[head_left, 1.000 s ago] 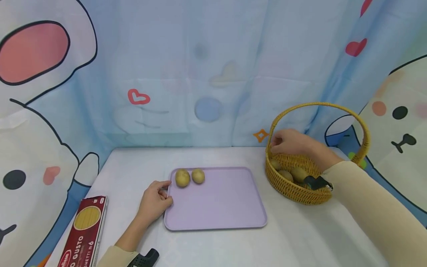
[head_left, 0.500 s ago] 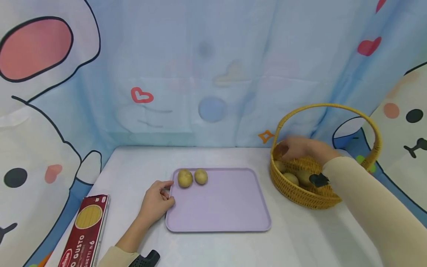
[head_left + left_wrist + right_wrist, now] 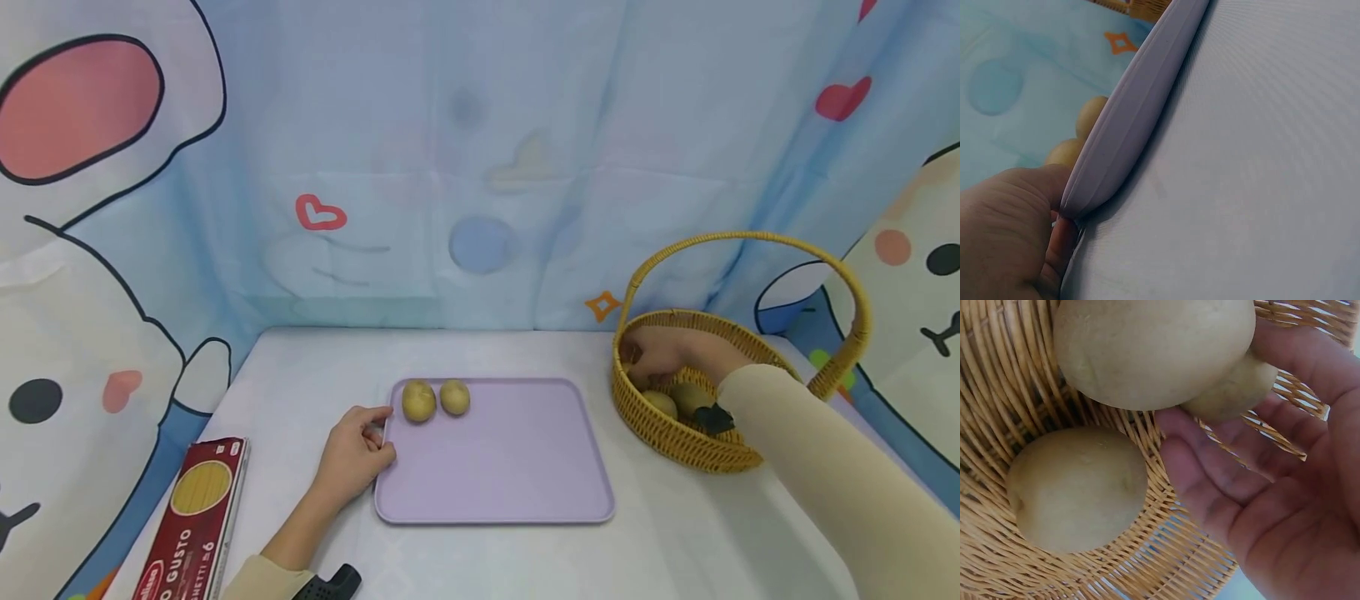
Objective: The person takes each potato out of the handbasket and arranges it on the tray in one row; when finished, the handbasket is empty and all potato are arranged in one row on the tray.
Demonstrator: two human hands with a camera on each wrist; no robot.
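Note:
A lilac tray point(image 3: 495, 454) lies on the white table with two potatoes point(image 3: 418, 401) in its far left corner. My left hand point(image 3: 351, 454) pinches the tray's left edge; the left wrist view shows the thumb point(image 3: 1054, 181) at the rim and a finger lower down. Inside the yellow wicker basket point(image 3: 678, 442), at its far left side, is my right hand point(image 3: 667, 354). Its thumb and loosely spread fingers lie on either side of a small potato point(image 3: 1238, 390), partly hidden behind a larger potato point(image 3: 1154, 350). Another potato point(image 3: 1079, 487) rests nearby in the basket.
A red spaghetti box point(image 3: 191, 517) lies at the table's left. The basket's tall handle point(image 3: 750, 236) arches above the right hand and forearm. Behind the table hangs a blue cartoon curtain point(image 3: 480, 167).
My right hand has moved down from the basket's rim into the basket, among the potatoes. The left hand keeps its place at the tray's edge. The head view has shifted slightly.

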